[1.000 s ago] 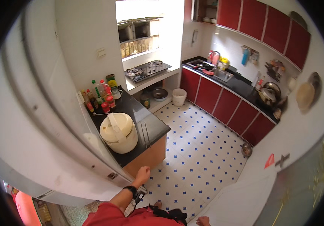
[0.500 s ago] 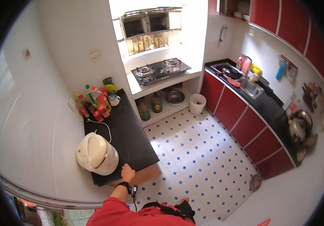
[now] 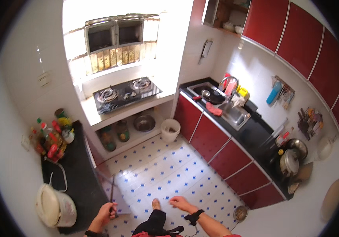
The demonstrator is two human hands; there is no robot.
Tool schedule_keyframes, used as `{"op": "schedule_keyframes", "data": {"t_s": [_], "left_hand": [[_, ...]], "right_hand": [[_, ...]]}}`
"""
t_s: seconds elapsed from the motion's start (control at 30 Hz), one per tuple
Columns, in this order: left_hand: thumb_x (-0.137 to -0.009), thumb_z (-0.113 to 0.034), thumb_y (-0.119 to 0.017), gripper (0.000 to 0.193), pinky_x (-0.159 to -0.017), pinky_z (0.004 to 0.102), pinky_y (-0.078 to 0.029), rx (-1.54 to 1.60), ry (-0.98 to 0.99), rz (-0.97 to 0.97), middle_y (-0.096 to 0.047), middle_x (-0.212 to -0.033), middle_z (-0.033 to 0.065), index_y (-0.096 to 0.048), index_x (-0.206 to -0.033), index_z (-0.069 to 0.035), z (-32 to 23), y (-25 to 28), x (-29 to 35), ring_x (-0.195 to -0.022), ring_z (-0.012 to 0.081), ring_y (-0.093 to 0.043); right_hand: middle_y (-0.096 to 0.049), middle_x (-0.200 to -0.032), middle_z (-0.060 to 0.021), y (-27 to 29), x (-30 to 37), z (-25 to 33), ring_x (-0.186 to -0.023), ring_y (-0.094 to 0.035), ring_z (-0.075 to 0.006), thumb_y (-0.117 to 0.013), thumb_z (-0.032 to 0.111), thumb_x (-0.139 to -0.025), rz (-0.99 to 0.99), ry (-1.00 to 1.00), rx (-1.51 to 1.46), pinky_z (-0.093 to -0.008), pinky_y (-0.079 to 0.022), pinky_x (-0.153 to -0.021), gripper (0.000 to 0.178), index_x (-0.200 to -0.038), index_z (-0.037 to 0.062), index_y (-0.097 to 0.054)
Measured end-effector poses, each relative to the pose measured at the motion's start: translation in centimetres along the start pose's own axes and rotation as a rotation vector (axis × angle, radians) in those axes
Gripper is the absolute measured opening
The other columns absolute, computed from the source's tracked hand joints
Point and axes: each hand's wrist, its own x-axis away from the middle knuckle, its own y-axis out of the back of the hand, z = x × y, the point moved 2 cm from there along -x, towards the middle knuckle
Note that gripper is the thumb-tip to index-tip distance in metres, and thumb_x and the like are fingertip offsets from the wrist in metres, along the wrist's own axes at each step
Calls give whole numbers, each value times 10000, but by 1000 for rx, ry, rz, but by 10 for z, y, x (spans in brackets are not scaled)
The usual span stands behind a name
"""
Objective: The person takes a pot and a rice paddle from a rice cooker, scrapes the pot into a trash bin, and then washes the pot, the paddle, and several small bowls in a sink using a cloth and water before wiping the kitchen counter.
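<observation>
My left hand [image 3: 106,212] is closed round a thin dark stick [image 3: 112,189], which points up and away from the fist beside the black counter's edge. Its exact kind is too small to make out. My right hand [image 3: 180,203] is in the air over the tiled floor, fingers loosely bent and apart, with nothing seen in it. Each wrist wears a black band. To the left of my left hand, a cream rice cooker [image 3: 65,209] with its lid down stands on the black counter [image 3: 78,183].
Sauce bottles [image 3: 51,136] crowd the counter's far end. Ahead are a gas stove [image 3: 126,94] and a white bucket [image 3: 170,132] on the floor. Red cabinets [image 3: 213,152] with a sink [image 3: 236,114] line the right side. A small bowl [image 3: 240,213] sits on the floor at right.
My left hand has come off the counter near the rice cooker and now holds the stick. My right hand has entered view. The view has swung right, and one foot is further forward.
</observation>
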Motion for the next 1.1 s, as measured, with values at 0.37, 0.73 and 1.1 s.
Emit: {"op": "schedule_keyframes", "data": {"t_s": [0.37,0.73,1.1], "left_hand": [[-969,-277,-385,273,-492,230,-367,-325,59,756,-510,-763,30,-526,-942,-45,-137,-322,-176,-545,97,-429],[-906,-208,-515,356,-752,335,-528,-411,0,392,-599,-1012,127,-490,-1193,1,-249,-454,-335,-840,216,-618],[-890,-219,-549,369,-727,314,-525,-140,-45,81,-602,-962,99,-505,-1205,-32,-288,-506,-419,-793,181,-604]], "right_hand": [[-613,-924,-39,104,-147,178,-834,-568,-119,-446,326,-960,199,-50,-469,-226,-447,-755,366,-1155,30,-535],[-590,-703,-82,503,-354,233,-597,-605,-237,-441,242,-955,-374,84,-785,-373,-510,-570,235,-1056,39,-500],[-598,-733,-57,786,-523,271,-644,-561,-154,-583,154,-846,-425,46,-1124,-286,-484,-600,123,-799,42,-562]]}}
